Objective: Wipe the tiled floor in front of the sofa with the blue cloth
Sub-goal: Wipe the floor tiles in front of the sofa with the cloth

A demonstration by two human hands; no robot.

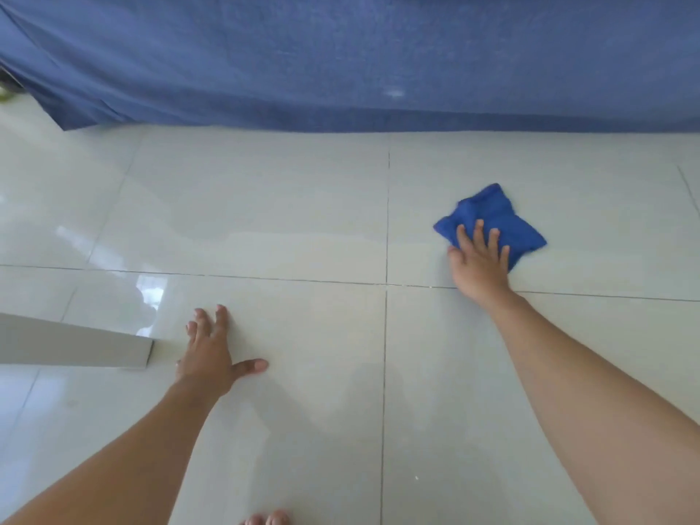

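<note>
the right hand (480, 259) lies spread flat on the blue cloth (492, 221), pressing it to the tiled floor (265, 221) near the sofa (341, 51). the left hand (210, 354), spread empty, props the body, likely for balance.

blue cloth (496, 217) partly under right hand (479, 265), toes (265, 520) cut off at bottom edge

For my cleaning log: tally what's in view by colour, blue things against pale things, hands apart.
Blue: 2, the cloth and the sofa cover
Pale: 2, the tiled floor and the grey panel
Hands: 2, left hand and right hand
Total: 6
</note>
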